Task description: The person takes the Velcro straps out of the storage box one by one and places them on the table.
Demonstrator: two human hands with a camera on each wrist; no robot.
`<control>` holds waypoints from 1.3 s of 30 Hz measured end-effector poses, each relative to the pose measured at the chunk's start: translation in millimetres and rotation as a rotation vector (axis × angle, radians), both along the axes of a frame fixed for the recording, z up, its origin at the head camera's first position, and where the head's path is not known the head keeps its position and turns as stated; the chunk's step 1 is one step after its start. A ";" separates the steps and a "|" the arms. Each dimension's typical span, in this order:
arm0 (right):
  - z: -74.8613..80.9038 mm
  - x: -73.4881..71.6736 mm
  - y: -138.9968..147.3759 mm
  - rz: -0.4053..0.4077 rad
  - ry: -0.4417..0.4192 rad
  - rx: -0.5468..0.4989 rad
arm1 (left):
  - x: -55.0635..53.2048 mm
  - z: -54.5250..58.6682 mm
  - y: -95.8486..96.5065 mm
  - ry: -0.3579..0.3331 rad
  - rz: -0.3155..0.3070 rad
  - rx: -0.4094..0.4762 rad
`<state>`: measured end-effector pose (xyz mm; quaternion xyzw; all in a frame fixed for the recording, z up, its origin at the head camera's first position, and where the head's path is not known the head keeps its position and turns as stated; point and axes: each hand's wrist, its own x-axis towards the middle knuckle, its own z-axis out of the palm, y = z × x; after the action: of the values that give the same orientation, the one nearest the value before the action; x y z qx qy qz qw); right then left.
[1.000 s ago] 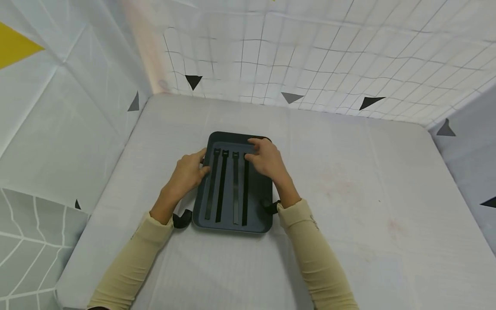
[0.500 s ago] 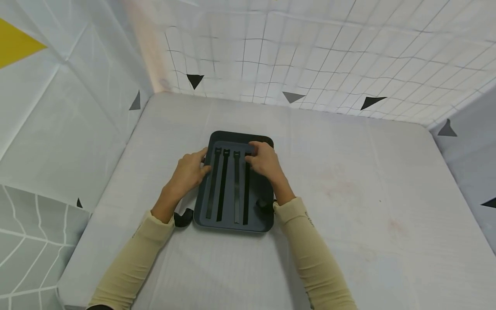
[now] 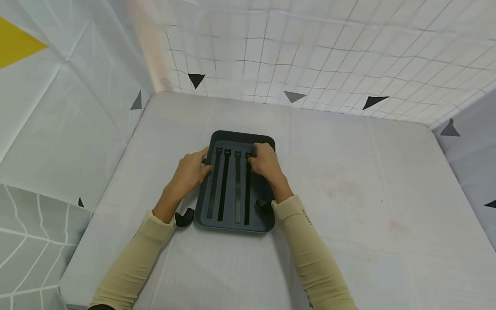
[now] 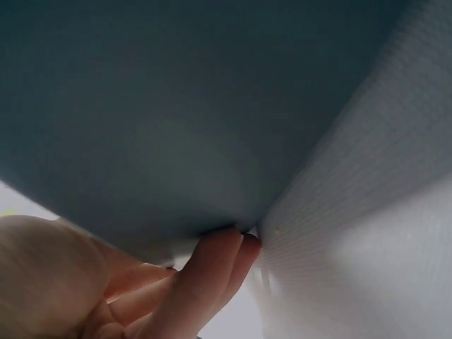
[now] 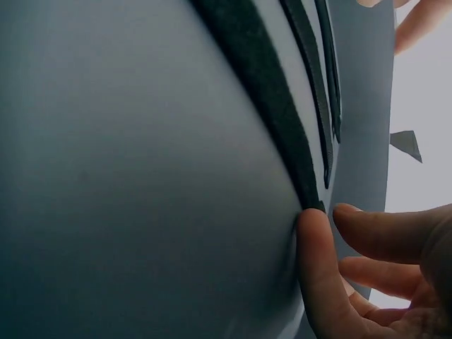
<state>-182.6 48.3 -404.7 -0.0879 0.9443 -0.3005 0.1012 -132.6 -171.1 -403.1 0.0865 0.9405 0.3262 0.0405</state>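
Several black hook-and-loop cable straps lie lengthwise, side by side, in a dark blue-grey tray point(image 3: 240, 229). My left hand point(image 3: 188, 172) holds the tray's left wall, thumb over the rim and fingers outside; in the left wrist view, the fingertips point(image 4: 222, 258) press low against the wall. At the far end of the rightmost strap point(image 3: 247, 193), my right hand point(image 3: 267, 162) has its fingers curled. The right wrist view shows a fingertip point(image 5: 314, 222) touching that strap's end, with the thumb and finger close about it. The other straps point(image 3: 237, 189) lie flat, untouched.
The tray lies on a white-covered table point(image 3: 348, 193). Behind stands a white sheet point(image 3: 310, 56) with a grid and dark triangles; another sheet point(image 3: 89, 99) hangs at the left. Black wrist mounts point(image 3: 184, 218) sit by both cuffs.
My right hand has lowered slightly, its fingers drawing together at the rightmost strap's far end. The left hand keeps its hold on the tray. The straps stay in place.
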 end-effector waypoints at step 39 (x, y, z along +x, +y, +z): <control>-5.4 6.1 -5.6 -0.016 0.058 0.026 | 1.9 1.2 1.0 -0.001 0.008 -0.022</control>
<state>-176.5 42.7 -410.1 -0.0877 0.9514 -0.2863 0.0724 -130.6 -170.1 -401.9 0.0820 0.9444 0.3158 0.0408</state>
